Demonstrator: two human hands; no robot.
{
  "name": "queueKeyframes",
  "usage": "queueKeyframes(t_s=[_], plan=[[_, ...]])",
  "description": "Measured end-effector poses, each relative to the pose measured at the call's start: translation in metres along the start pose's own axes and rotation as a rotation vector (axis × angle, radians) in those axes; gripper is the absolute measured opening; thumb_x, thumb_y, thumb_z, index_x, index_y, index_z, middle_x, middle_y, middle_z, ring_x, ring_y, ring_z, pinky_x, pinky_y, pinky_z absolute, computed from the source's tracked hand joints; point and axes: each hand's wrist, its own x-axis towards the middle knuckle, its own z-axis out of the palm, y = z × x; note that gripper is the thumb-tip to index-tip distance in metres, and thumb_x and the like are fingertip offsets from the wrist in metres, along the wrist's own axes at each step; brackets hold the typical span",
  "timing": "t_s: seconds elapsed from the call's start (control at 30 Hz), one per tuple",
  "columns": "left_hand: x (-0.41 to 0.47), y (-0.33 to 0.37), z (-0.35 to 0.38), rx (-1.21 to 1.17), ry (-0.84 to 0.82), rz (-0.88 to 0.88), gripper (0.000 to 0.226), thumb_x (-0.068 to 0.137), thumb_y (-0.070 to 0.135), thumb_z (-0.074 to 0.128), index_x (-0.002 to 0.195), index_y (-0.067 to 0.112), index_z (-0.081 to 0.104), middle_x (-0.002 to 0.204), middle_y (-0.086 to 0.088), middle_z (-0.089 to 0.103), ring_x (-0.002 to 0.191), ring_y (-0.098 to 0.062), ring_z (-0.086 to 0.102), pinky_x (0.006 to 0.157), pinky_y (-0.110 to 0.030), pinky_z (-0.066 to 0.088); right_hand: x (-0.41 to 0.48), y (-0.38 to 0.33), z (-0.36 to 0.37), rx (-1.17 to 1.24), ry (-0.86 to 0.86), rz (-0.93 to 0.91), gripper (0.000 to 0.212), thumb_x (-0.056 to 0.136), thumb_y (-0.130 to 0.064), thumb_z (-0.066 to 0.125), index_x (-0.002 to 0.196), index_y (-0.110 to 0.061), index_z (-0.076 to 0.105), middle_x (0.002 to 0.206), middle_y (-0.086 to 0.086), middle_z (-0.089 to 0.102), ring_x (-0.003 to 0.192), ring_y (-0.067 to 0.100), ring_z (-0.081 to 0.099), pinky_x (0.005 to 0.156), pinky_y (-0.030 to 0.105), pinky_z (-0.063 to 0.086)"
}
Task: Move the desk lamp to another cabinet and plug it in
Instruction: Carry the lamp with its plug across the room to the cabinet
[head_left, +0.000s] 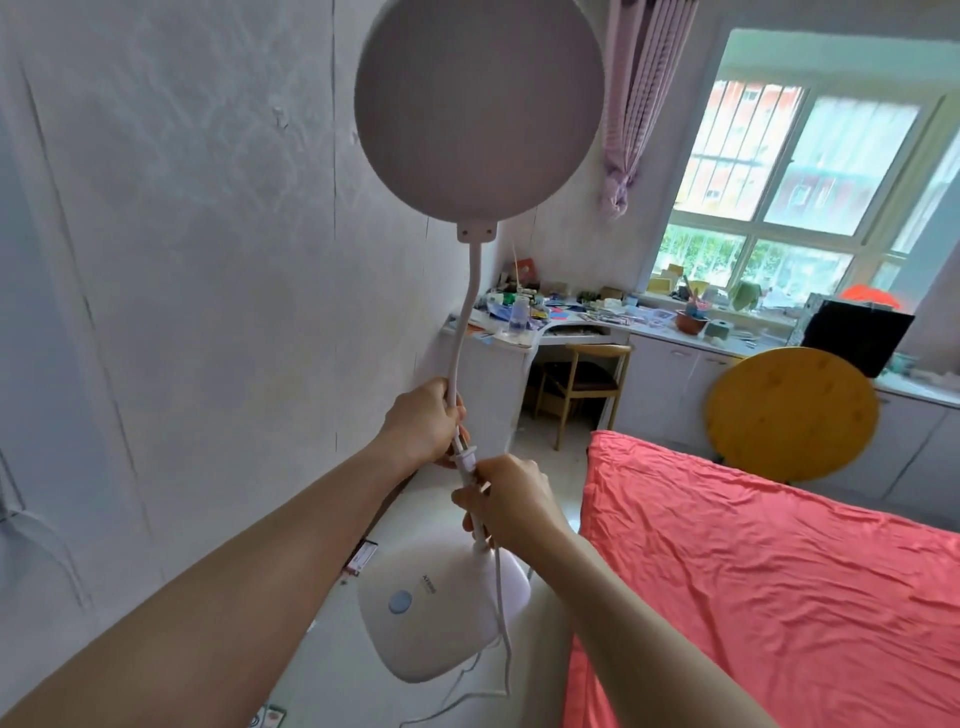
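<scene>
- We see the left hand (423, 427) closed around the lamp's thin white neck (464, 322), with the white plug (464, 457) pinned against the neck under its fingers.
- We see the right hand (511, 501) just below it, closed on the lower neck and pinching the cord (503, 613) near the plug.
- The desk lamp (478, 109) is held up in the air in front of us, upright, round head at top and facing away from us, white base (441, 608) with a blue button hanging below the hands.
- Cord trails down past the base towards the floor (332, 675).
- Bed (779, 571) with a coral sheet to the right of the lamp, white wall (182, 260) to the left.
- Farther back: cluttered corner table (524, 325), wooden chair (587, 379) tucked beneath, white cabinets (670, 379) under the window (810, 171), a round yellow board (792, 413) leaning on them.
</scene>
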Motion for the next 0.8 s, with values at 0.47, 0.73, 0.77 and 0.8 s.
queueKeyframes(t_s=[0.47,0.73,0.77,0.8], plan=[[0.061,0.048,0.068,-0.057,-0.151,0.099,0.006,0.099,0.015,0.049,0.095,0.012,0.053,0.096,-0.019,0.067,0.085,-0.030,0.069,0.072,-0.042,0.061,0.043,0.058,-0.054,-0.012,0.136,0.070,0.009,0.088,-0.019,0.065,0.084,-0.012,0.069,0.068,0.007,0.076,0.055,0.017,0.071,0.065,0.034,0.062],[0.121,0.049,0.083,-0.033,-0.207,0.153,0.003,0.099,0.015,0.049,0.099,0.013,0.052,0.099,-0.017,0.067,0.090,-0.031,0.070,0.079,-0.045,0.061,0.099,0.072,-0.061,-0.016,0.175,0.112,0.010,0.087,-0.021,0.067,0.082,-0.012,0.069,0.067,0.006,0.075,0.056,0.019,0.072,0.065,0.038,0.063],[0.132,0.048,0.085,-0.032,-0.212,0.158,0.003,0.099,0.015,0.049,0.098,0.014,0.052,0.098,-0.016,0.067,0.090,-0.030,0.070,0.079,-0.045,0.061,0.109,0.072,-0.061,-0.014,0.178,0.120,0.009,0.087,-0.020,0.067,0.082,-0.012,0.069,0.067,0.007,0.075,0.056,0.020,0.073,0.066,0.039,0.063],[0.147,0.047,0.086,-0.033,-0.218,0.162,0.003,0.099,0.015,0.049,0.098,0.014,0.051,0.098,-0.016,0.067,0.089,-0.030,0.070,0.078,-0.044,0.061,0.124,0.073,-0.061,-0.011,0.183,0.131,0.010,0.087,-0.020,0.066,0.082,-0.012,0.069,0.067,0.007,0.075,0.057,0.021,0.073,0.067,0.040,0.063]])
